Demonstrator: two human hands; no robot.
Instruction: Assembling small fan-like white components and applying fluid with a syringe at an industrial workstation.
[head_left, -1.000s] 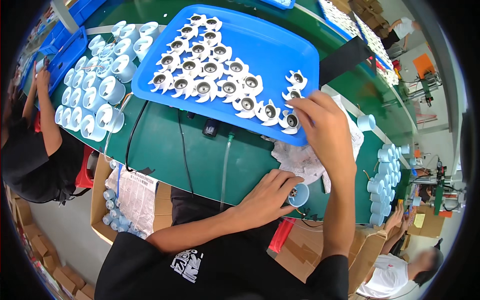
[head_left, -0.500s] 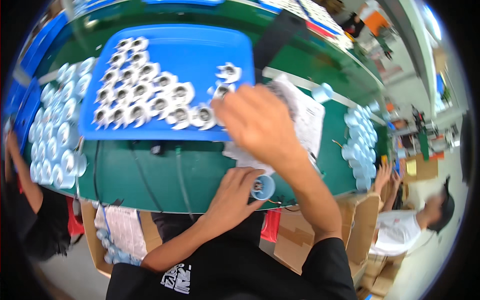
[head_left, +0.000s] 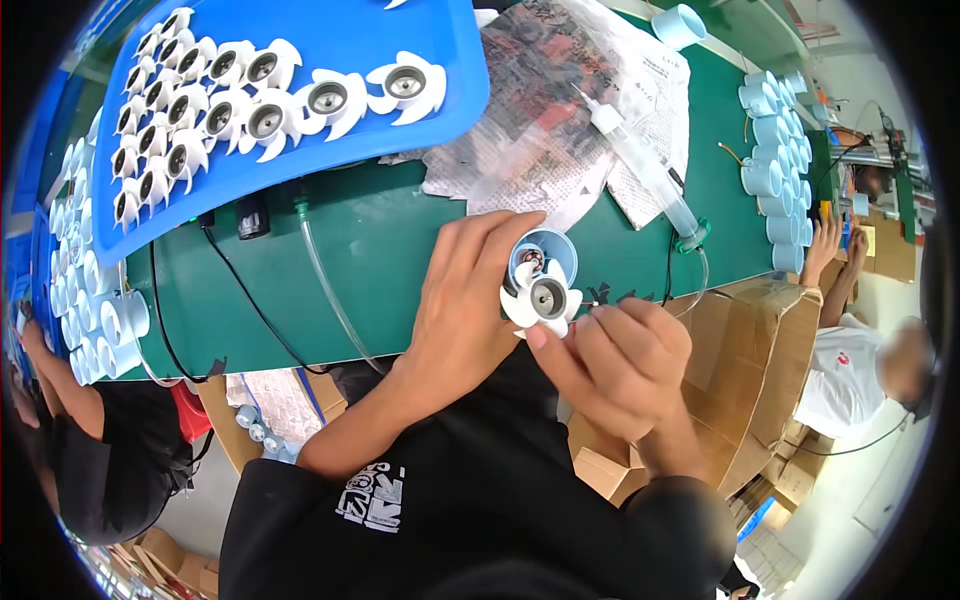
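My left hand point(head_left: 460, 295) is closed around a light-blue cylindrical fan housing point(head_left: 562, 250) near the table's front edge. Inside the housing's open mouth a small motor core with copper-coloured windings point(head_left: 532, 261) shows. Just in front of that mouth, the fingertips of my right hand point(head_left: 622, 362) pinch a white bladed fan rotor point(head_left: 546, 297) with a dark round hub. The rotor partly covers the housing; whether they touch I cannot tell. Up and to the left, a blue tray point(head_left: 330, 190) carries rows of similar white rotors point(head_left: 327, 99).
Printed paper sheets point(head_left: 470, 170) lie behind my hands, with a clear syringe point(head_left: 645, 165) and its tube on them. Light-blue housings stand at the left point(head_left: 120, 325) and right point(head_left: 780, 170). Cables cross the green table point(head_left: 390, 230). Cardboard boxes point(head_left: 745, 370) stand below; other people work on both sides.
My right hand has come back from the tray to the housing and now holds a white rotor. The left hand still grips the housing. The view has shifted, showing the syringe.
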